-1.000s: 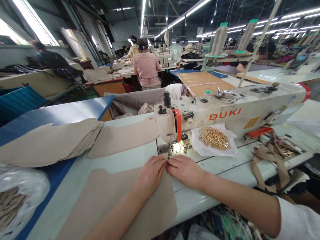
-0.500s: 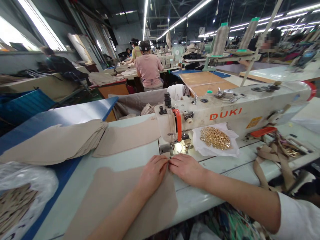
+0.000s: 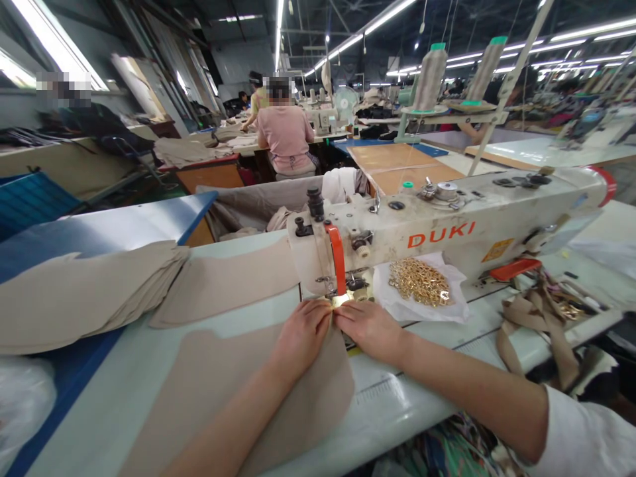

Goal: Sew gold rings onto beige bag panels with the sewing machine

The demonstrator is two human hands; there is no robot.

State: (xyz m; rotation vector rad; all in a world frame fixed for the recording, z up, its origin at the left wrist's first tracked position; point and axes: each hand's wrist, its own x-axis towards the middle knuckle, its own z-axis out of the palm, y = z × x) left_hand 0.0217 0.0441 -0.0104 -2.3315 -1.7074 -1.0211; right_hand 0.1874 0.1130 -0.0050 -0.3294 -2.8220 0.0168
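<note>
My left hand and my right hand meet fingertip to fingertip just in front of the sewing machine's needle area. Both are closed, pinching the top edge of a beige fabric panel. Much of that panel lies flat on the pale table, partly under my left forearm. The exact spot between the fingertips is small and mostly hidden. Close above the fingers is the head of the white sewing machine, with an orange lever and a small light shining beneath it.
Gold-coloured metal pieces lie on white paper against the machine. Left are a stack of beige panels, a single panel and a plastic bag. Tan straps hang at right. A person in pink sits ahead.
The view has turned, so machine and table sit further left in the picture. My hands, still together on the fabric, are closer to the needle area and cover more of the lit spot.
</note>
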